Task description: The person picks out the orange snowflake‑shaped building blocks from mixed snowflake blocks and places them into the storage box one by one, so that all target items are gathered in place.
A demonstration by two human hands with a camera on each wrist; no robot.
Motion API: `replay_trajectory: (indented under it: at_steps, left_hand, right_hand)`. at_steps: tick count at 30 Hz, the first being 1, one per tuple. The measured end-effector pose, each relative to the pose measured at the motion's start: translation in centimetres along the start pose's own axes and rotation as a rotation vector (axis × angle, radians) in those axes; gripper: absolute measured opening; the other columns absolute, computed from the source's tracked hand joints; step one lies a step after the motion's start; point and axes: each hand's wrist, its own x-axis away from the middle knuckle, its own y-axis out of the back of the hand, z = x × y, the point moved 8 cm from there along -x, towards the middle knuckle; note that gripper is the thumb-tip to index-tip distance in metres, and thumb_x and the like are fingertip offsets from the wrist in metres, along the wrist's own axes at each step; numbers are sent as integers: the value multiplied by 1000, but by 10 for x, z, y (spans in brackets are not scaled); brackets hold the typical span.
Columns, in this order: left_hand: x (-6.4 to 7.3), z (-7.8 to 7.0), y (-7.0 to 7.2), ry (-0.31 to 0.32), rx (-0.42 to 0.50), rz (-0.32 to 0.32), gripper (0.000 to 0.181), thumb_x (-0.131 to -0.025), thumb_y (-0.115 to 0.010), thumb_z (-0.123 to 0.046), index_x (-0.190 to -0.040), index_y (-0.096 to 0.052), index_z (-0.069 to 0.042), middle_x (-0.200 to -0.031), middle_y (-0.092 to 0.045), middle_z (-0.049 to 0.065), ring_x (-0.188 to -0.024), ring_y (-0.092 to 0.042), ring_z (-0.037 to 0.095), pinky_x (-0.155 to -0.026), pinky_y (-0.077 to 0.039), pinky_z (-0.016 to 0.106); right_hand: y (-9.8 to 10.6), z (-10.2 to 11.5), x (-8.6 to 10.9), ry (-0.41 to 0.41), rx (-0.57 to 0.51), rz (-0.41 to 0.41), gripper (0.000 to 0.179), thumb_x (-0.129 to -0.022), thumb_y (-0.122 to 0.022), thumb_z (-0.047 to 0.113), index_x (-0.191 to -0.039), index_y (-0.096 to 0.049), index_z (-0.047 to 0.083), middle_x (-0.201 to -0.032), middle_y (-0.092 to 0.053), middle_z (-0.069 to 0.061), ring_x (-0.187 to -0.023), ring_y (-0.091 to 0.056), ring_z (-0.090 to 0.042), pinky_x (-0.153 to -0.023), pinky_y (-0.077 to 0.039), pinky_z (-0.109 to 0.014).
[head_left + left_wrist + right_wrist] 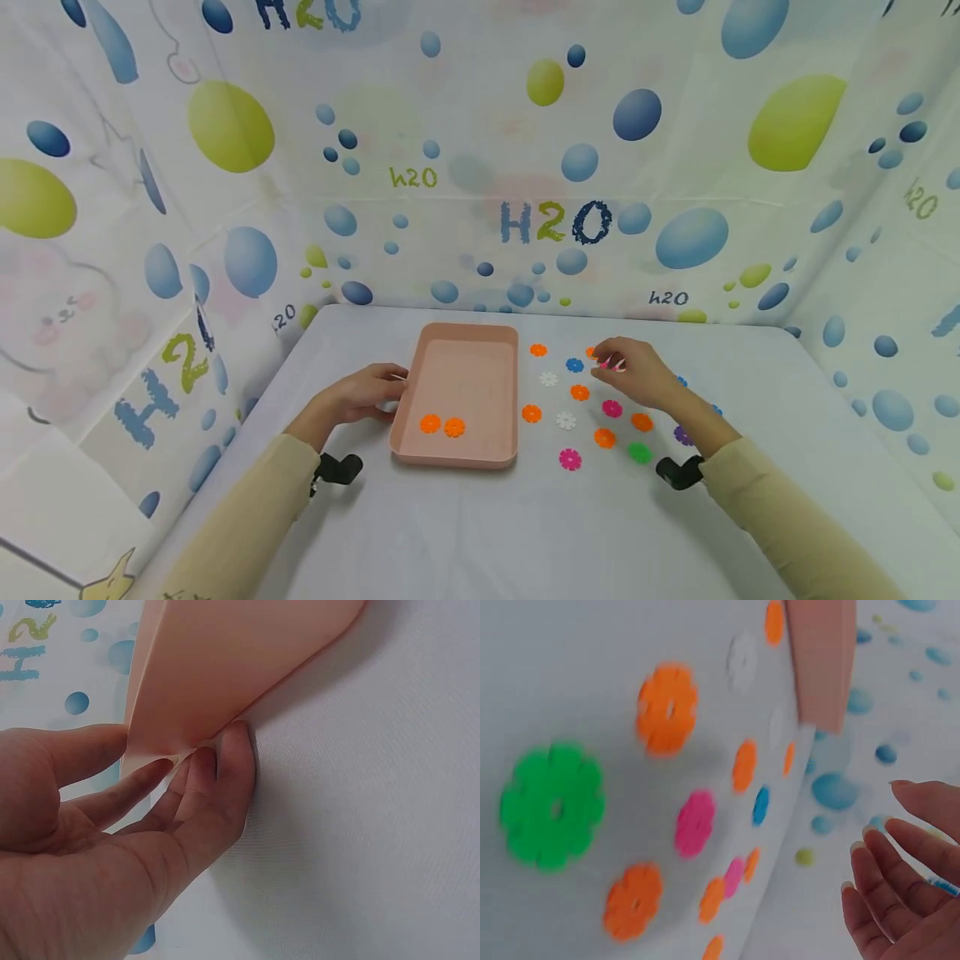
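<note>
My left hand (366, 392) is at the left side of a shallow pink tray (465, 346). In the left wrist view, its fingertips touch the outer wall of the tray (225, 660), some close to the lower edge. Two orange notched discs (442, 426) lie near the tray's front. Over the far part of the scattered discs hangs my right hand (633, 372), its fingers loosely bent and apart. No disc shows between those fingers (900, 877) in the right wrist view. A pink disc (613, 364) and an orange one (592, 352) are partly hidden below it.
Right of the tray lie several orange, white, blue, pink, green and purple discs, such as a green disc (640, 452) and a white disc (566, 420). My right forearm covers some. A patterned curtain (465, 183) encloses the white table (465, 533) behind and at the sides.
</note>
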Motion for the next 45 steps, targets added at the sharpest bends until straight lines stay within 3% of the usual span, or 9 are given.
replay_trajectory:
  at_steps: [7, 14, 21, 30, 45]
  left_hand:
    - [2, -1, -3, 2, -2, 4, 50, -105, -54, -13, -148, -37, 6, -148, -43, 27, -118, -53, 35, -102, -51, 54]
    - [5, -5, -2, -5, -13, 4, 50, -106, -51, -13, -149, -35, 8, -146, -45, 28, -118, -54, 35, -102, -51, 55]
    - [2, -5, -3, 4, -5, -3, 51, -106, -52, -13, -150, -35, 6, -150, -41, 28, -121, -52, 36, -103, -50, 56]
    - [2, -4, -2, 8, -13, -11, 49, -107, -51, -13, -149, -36, 5, -150, -41, 28, -119, -53, 36, -104, -50, 57]
    - [5, -3, -2, 14, -9, -14, 49, -106, -52, -13, -149, -37, 5, -149, -41, 27, -119, -51, 36, -103, -51, 55]
  right_hand:
    - [19, -58, -2, -169, 4, -10, 32, -98, -68, 17, -122, -64, -4, -109, -67, -17, -100, -61, -33, -81, -58, -37]
    - [26, -93, -7, -256, 18, -25, 36, -100, -64, 18, -126, -61, -8, -116, -65, -24, -107, -60, -38, -90, -57, -47]
    - [26, -110, -8, -387, -21, 7, 42, -102, -61, 19, -133, -54, -8, -128, -56, -28, -113, -54, -42, -97, -54, -52]
    - [15, -141, -8, -502, -46, 70, 47, -101, -61, 24, -134, -53, -8, -129, -55, -28, -107, -54, -38, -101, -51, -52]
    - [8, -144, -13, -514, -78, 64, 42, -98, -61, 17, -131, -56, -8, -128, -56, -28, -107, -54, -39, -101, -51, -51]
